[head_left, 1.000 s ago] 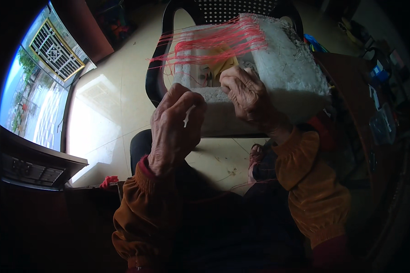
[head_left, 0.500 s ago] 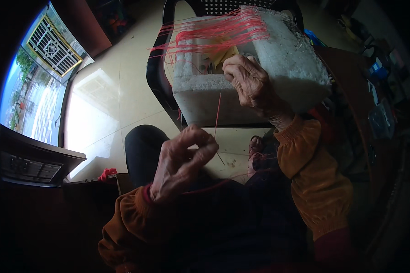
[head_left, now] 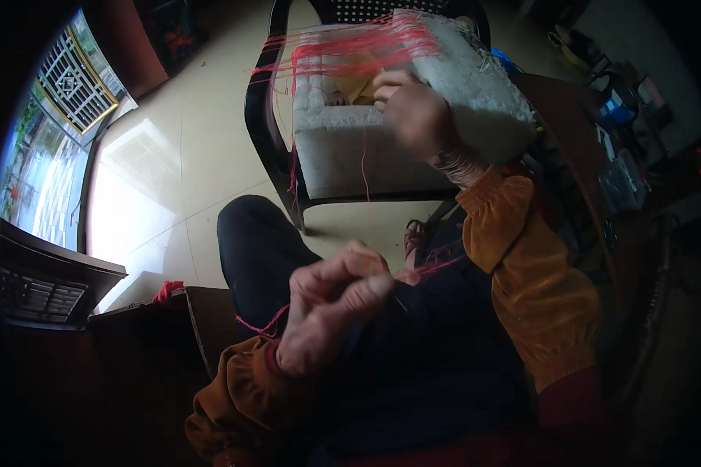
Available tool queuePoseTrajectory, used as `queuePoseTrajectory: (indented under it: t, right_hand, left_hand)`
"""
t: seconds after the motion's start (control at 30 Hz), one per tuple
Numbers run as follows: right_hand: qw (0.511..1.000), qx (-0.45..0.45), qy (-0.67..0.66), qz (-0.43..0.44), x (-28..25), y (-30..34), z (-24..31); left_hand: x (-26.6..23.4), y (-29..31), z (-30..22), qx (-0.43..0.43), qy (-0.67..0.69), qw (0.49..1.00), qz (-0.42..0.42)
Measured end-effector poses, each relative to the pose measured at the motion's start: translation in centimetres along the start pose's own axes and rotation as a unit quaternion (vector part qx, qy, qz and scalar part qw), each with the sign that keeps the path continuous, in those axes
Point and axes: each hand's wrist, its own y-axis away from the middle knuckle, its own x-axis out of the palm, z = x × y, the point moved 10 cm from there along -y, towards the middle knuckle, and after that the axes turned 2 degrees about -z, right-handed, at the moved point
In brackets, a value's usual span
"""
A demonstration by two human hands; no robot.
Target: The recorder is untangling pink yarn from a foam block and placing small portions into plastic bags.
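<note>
My left hand (head_left: 339, 303) is closed in a pinch above my lap. A thin needle (head_left: 401, 304), faint against the dark clothing, sticks out from its fingertips. My right hand (head_left: 420, 117), blurred, is over the near right part of a white foam box (head_left: 366, 167), its fingers curled; what they hold, if anything, cannot be made out. Red threads (head_left: 358, 48) stretch in a loose bundle across the box's top, their left ends hanging past its edge. A single red thread (head_left: 364, 167) dangles down the front of the box. A yellowish piece (head_left: 360, 88) lies in its hollow.
The box rests on a dark plastic chair (head_left: 263, 128) with a perforated back. To the right stands a brown table (head_left: 561, 117) with a clear plastic container (head_left: 623, 183). More red thread (head_left: 440, 265) trails by my right knee. A bright doorway (head_left: 51, 171) is at the left.
The red thread that ran taut to my left hand now hangs loose from the box. My left hand has moved lower and slightly right. My right hand has shifted up and left, blurring.
</note>
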Motion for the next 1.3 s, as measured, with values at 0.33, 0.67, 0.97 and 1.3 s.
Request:
queuePoseTrajectory:
  t: [0.33,0.67,0.97,1.3]
  right_hand:
    - [0.987,-0.073,-0.140,-0.001,-4.6,0.7,14.2]
    - [0.976,-0.122,-0.181,-0.024,-4.9,0.2,15.6]
    - [0.965,0.060,-0.238,-0.096,-5.2,-1.5,10.0]
    - [0.727,0.361,-0.564,-0.151,-8.8,0.8,-2.9]
  left_hand:
    - [0.0,0.5,0.0,-0.068,0.341,0.937,-0.027]
    - [1.0,0.0,-2.1,-0.011,0.396,0.913,0.097]
    - [-0.3,-3.7,-2.8,0.016,0.195,0.980,0.042]
    - [-0.4,-2.2,4.5,-0.041,-0.283,0.934,0.216]
